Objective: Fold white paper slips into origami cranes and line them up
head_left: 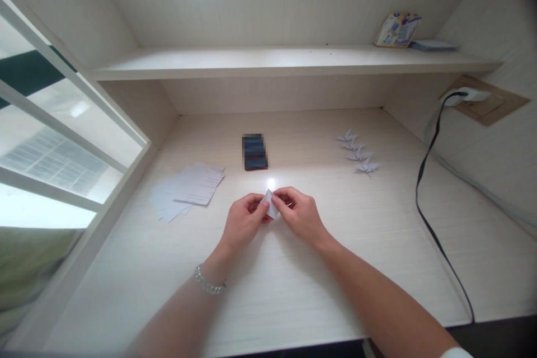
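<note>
Between my two hands is a small piece of folded white paper (pixel 271 208), its pointed tip facing up, held just above the desk. My left hand (pixel 245 217) pinches its left side with thumb and fingers; a clear beaded bracelet (pixel 208 285) circles that wrist. My right hand (pixel 301 213) grips the paper's right edge, thumb in front. The fingers hide part of the folds. Off to the right, several folded paper cranes (pixel 357 154) stand in a row. Loose white paper sheets (pixel 201 187) lie overlapping on the left, some with printed lines.
A dark phone-like rectangle (pixel 254 152), blurred out, lies beyond my hands. A black cable (pixel 420 179) runs from the wall socket (pixel 486 99) across the desk's right side. On the shelf (pixel 251 60) above sit a colourful packet (pixel 397 30) and a flat pad (pixel 434 45).
</note>
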The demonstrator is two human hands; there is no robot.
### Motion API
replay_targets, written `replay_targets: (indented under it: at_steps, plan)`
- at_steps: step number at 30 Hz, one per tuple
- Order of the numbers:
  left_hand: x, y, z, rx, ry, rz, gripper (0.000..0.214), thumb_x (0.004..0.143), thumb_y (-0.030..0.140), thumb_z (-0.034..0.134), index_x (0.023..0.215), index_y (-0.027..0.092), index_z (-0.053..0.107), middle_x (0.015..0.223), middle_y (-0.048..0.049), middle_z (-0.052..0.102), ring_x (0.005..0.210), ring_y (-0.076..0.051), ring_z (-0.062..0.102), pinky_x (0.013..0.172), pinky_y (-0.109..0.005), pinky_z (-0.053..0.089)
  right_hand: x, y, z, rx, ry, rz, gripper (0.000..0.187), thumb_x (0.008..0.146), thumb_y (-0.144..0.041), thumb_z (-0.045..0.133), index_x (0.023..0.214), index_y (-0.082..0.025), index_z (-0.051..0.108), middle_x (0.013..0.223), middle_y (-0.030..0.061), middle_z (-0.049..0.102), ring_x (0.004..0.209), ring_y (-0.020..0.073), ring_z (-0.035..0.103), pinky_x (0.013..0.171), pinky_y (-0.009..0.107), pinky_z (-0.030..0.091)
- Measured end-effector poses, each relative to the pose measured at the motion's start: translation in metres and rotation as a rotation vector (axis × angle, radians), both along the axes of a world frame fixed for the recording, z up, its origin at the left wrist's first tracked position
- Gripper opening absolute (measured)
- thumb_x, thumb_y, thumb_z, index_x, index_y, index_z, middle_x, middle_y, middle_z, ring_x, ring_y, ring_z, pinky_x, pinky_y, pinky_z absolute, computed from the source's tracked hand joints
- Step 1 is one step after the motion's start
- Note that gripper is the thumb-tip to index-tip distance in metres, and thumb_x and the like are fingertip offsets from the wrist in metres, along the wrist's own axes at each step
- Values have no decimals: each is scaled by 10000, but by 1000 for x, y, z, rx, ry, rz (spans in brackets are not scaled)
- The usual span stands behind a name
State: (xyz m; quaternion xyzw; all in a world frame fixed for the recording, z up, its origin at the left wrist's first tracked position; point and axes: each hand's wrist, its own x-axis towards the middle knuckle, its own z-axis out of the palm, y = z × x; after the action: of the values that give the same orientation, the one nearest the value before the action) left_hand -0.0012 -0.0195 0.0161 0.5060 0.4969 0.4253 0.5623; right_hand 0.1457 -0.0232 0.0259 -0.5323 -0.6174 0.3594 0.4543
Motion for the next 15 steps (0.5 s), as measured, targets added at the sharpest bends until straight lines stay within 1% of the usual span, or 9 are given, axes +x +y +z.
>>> replay_targets:
  at_steps: [6,8,11,15]
  plan:
    - [-1,0,4,86,89,52,288,746,397,606,891,155,668,844,-67,683,686,-161,627,622,-266,519,0,1,-3,-58,94,17,155,804,-292,539,874,-186,628,831,43,666,728,158,613,647,274,481]
    - [-1,-1,5,138,77,91,270,739,365,623,907,156,657,848,-62,677,709,-161,624,627,-258,509,0,2,-5,-105,156,34,155,796,-305,551,868,-180,608,818,45,657,733,163,615,628,272,480]
    - [-1,-1,7,197,45,139,216,723,312,649,869,154,638,816,-46,662,731,-152,617,641,-240,493,0,4,-7,-168,236,60,161,781,-321,568,847,-174,577,774,40,641,712,164,614,593,266,478]
    - [-1,-2,8,209,51,158,178,716,295,655,823,154,636,788,-38,653,719,-145,609,634,-234,479,-1,4,-7,-199,268,77,178,769,-340,580,827,-172,563,756,38,634,695,164,613,578,266,482]
